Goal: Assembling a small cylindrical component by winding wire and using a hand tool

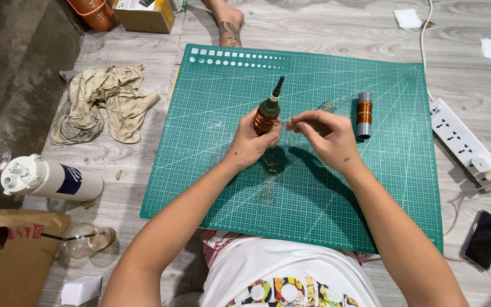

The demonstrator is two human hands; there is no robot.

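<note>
Copper wire wraps the small coil (267,116) that the left hand (249,146) holds upright near the middle of the green cutting mat (223,170), its grip closed round the coil's lower part. The right hand (326,136), just right of the coil, has its fingertips pinched together; whether on a thin strand cannot be told. A grey spool (363,115) with copper winding stands further right on the mat.

Copper-wound coil (266,117) on dark spindle, black tip tilted up-right, above green mat centre. Second copper coil on grey tube (363,115) upright, well right.
</note>
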